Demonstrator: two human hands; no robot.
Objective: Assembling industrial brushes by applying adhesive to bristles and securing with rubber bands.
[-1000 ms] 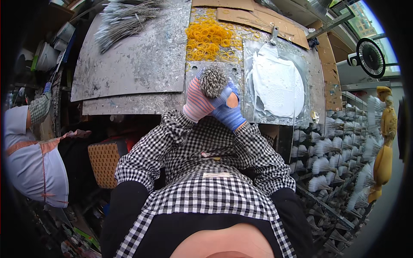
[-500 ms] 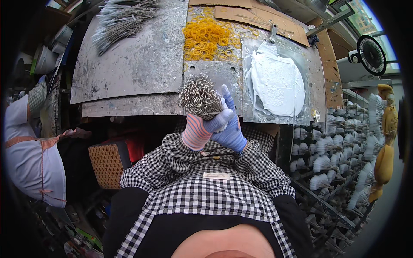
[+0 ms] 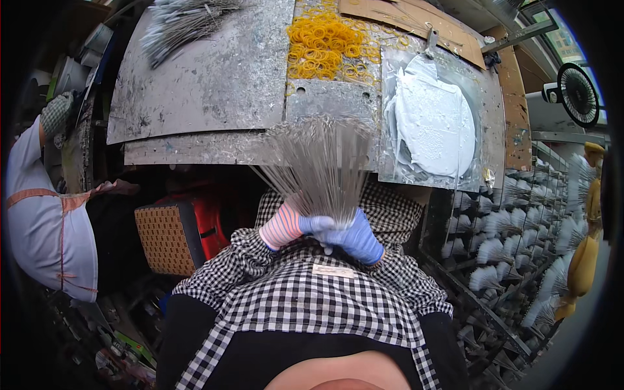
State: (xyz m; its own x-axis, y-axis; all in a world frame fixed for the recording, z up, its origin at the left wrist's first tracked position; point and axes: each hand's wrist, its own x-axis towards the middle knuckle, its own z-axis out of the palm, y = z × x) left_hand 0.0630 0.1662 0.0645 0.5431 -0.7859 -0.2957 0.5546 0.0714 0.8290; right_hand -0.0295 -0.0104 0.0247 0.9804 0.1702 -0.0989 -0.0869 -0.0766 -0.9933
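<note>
A thick bundle of thin grey metal wires stands in front of my apron, its free ends fanned wide toward the bench edge. Both my gloved hands are closed round its near, narrow end. My left hand, in a glove with a pink-striped cuff, grips from the left. From the right, my right hand, in a blue glove, wraps the same end, with the fingers of both hands meeting. The wires' far tips are blurred by motion, and their near ends are hidden in the gloves.
Yellow rubber bands lie heaped on the metal-topped bench. White paste covers a plate at right. More wires with whitish ends lie far left. A rack of white fanned bundles stands right; another person's sleeve shows left.
My hands have drawn nearer my body with the bundle. The wires, earlier packed with their tips facing up, now spread in a long fan. My right fingers, earlier extended, have closed round the bundle.
</note>
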